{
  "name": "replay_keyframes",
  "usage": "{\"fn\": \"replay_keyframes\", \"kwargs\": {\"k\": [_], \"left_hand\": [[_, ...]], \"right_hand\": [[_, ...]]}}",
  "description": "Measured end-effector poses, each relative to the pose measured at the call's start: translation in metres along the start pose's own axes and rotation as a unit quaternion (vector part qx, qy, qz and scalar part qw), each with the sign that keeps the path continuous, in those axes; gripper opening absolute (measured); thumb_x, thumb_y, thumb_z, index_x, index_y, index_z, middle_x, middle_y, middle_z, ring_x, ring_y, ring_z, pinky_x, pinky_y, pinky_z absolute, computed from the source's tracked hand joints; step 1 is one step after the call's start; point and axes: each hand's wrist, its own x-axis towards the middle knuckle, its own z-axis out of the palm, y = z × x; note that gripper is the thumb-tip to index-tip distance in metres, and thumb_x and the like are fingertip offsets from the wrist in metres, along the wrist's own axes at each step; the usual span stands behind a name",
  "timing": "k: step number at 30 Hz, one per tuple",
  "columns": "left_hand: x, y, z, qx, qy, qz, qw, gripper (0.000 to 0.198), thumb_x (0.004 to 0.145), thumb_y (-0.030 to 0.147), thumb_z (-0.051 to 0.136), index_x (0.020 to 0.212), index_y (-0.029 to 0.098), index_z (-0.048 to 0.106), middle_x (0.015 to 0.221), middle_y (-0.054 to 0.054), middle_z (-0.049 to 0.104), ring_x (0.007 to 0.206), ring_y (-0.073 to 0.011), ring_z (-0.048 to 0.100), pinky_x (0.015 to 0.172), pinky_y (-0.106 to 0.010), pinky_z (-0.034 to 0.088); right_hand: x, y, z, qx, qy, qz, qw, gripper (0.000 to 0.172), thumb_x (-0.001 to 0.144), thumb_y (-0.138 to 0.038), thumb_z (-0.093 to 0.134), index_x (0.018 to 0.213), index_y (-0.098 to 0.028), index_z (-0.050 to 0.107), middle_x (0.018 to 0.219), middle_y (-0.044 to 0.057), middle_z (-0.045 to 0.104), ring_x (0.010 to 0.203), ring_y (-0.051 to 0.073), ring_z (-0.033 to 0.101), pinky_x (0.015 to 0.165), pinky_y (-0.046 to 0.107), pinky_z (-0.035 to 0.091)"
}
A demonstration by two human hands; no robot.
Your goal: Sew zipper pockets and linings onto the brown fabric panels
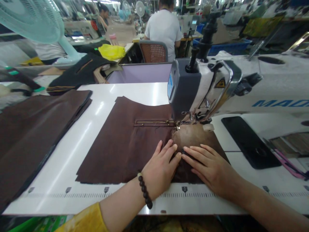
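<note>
ok so there's a white table (96, 106) with a sewing machine (253, 75) on it, and a brown sheet (116, 145) lying flat, partly under the machine head. left hand (160, 169) and right hand (214, 167) both rest on its near part, fingers open and stretched out. black phone (249, 141) off to the right. zipper (152, 122) runs across the sheet.

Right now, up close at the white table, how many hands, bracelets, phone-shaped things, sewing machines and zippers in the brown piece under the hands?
Hands: 2 (left hand, right hand)
Bracelet: 1
Phone-shaped thing: 1
Sewing machine: 1
Zipper: 1
Total: 6
</note>
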Motion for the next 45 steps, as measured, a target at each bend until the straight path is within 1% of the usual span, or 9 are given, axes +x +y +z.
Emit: {"fn": "replay_keyframes", "kwargs": {"k": [4,13,19,24,30,34,40,43,45], "left_hand": [[-0.001,-0.001,0.0,0.001,0.003,0.001,1.0,0.03,0.084,0.01,0.039,0.112,0.013,0.051,0.122,-0.014,0.047,0.124,-0.0295,0.031,0.099,-0.054,0.03],[0.003,-0.003,0.001,0.004,0.014,0.009,1.0,0.029,0.085,0.01,0.038,0.111,0.012,0.051,0.12,-0.014,0.049,0.121,-0.0306,0.035,0.097,-0.055,0.032],[0.009,-0.008,0.003,0.002,0.02,0.007,1.0,0.029,0.085,0.012,0.038,0.11,0.012,0.052,0.12,-0.015,0.049,0.12,-0.0305,0.036,0.097,-0.055,0.032],[0.013,-0.014,0.003,0.001,0.024,0.009,1.0,0.03,0.086,0.012,0.036,0.11,0.012,0.052,0.12,-0.015,0.049,0.121,-0.0297,0.036,0.097,-0.054,0.032],[0.02,-0.019,0.002,-0.003,0.021,0.007,1.0,0.03,0.086,0.014,0.035,0.109,0.011,0.053,0.119,-0.015,0.05,0.12,-0.0311,0.037,0.096,-0.055,0.032],[0.026,-0.023,0.001,-0.003,0.022,0.012,1.0,0.029,0.086,0.014,0.035,0.109,0.01,0.053,0.118,-0.015,0.05,0.119,-0.0315,0.037,0.096,-0.055,0.032],[0.035,-0.033,0.0,-0.007,0.014,0.017,1.0,0.029,0.087,0.014,0.035,0.109,0.01,0.053,0.118,-0.015,0.05,0.12,-0.0314,0.036,0.097,-0.055,0.03],[0.039,-0.038,0.001,-0.007,0.014,0.022,1.0,0.03,0.087,0.014,0.034,0.11,0.01,0.052,0.119,-0.014,0.049,0.121,-0.0314,0.034,0.098,-0.055,0.029],[0.041,-0.041,0.001,-0.006,0.014,0.027,1.0,0.029,0.087,0.015,0.033,0.108,0.01,0.053,0.119,-0.014,0.049,0.121,-0.0313,0.034,0.098,-0.055,0.029]], "right_hand": [[0.002,-0.001,-0.002,-0.002,0.006,-0.002,1.0,0.036,0.085,-0.014,0.037,0.118,-0.018,0.05,0.122,0.007,0.051,0.108,0.021,0.046,0.091,0.042,0.037],[0.005,0.003,-0.003,-0.012,0.001,-0.006,1.0,0.034,0.086,-0.013,0.036,0.116,-0.017,0.052,0.118,0.005,0.054,0.107,0.021,0.047,0.089,0.042,0.037],[0.01,0.007,-0.004,-0.012,-0.02,0.003,1.0,0.035,0.085,-0.013,0.038,0.117,-0.017,0.051,0.12,0.005,0.053,0.108,0.022,0.046,0.089,0.042,0.036],[0.015,0.012,-0.005,-0.015,-0.021,-0.002,1.0,0.034,0.085,-0.014,0.039,0.116,-0.016,0.051,0.119,0.008,0.053,0.107,0.022,0.046,0.088,0.042,0.037],[0.021,0.02,-0.004,-0.004,-0.024,-0.001,1.0,0.033,0.085,-0.014,0.038,0.116,-0.015,0.052,0.119,0.007,0.053,0.107,0.023,0.046,0.087,0.042,0.037],[0.026,0.026,-0.004,-0.005,-0.026,-0.012,1.0,0.033,0.086,-0.014,0.037,0.116,-0.013,0.051,0.119,0.008,0.053,0.107,0.023,0.046,0.086,0.041,0.037],[0.032,0.034,-0.003,-0.013,-0.045,-0.004,0.999,0.033,0.087,-0.016,0.037,0.117,-0.013,0.05,0.119,0.009,0.053,0.107,0.024,0.046,0.084,0.041,0.039],[0.036,0.039,-0.003,-0.001,-0.059,-0.002,0.998,0.034,0.087,-0.016,0.037,0.119,-0.013,0.049,0.121,0.009,0.051,0.111,0.023,0.044,0.087,0.04,0.038],[0.039,0.043,-0.002,0.012,-0.054,-0.005,0.998,0.034,0.087,-0.015,0.037,0.119,-0.013,0.049,0.121,0.009,0.051,0.113,0.022,0.042,0.09,0.04,0.037]]}}
